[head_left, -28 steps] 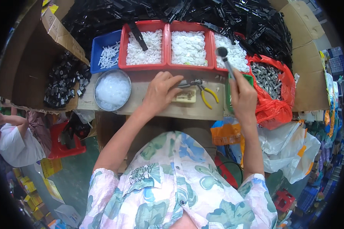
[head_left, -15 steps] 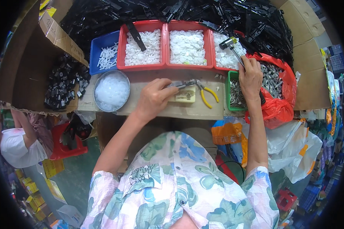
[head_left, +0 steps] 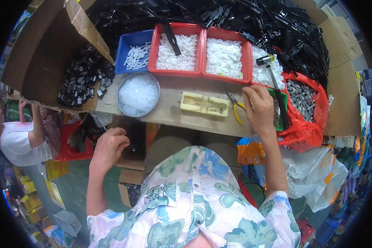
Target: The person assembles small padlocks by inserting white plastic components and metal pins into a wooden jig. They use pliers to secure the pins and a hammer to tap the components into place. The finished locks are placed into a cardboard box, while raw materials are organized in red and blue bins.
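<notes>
My left hand point(head_left: 110, 148) hangs below the table's front edge, over a dark opening. Its fingers are curled toward the thumb; anything inside them is hidden. My right hand point(head_left: 260, 108) is above the table's right part, fingers bent and apart, holding nothing visible. Close to its fingertips lie pliers point(head_left: 238, 115) with yellow handles. A small hammer point(head_left: 280, 99) with a yellow-and-black head rests across the green tray point(head_left: 286, 124), its head over a bin of white parts. On the table, left of the pliers, sits a cream fixture block point(head_left: 204, 104) with recesses and no part on it.
Behind stand a blue bin point(head_left: 119, 58) and red bins point(head_left: 156, 68) of small white parts, before a heap of black parts point(head_left: 235, 16). A round metal dish point(head_left: 119, 97) is at left. A red bag point(head_left: 306, 134) holds metal pieces. Another person point(head_left: 20, 142) sits far left.
My left hand has left the fixture and dropped down left past the table edge; the dark part is gone from the block. My right hand has let go of the hammer and moved toward the pliers.
</notes>
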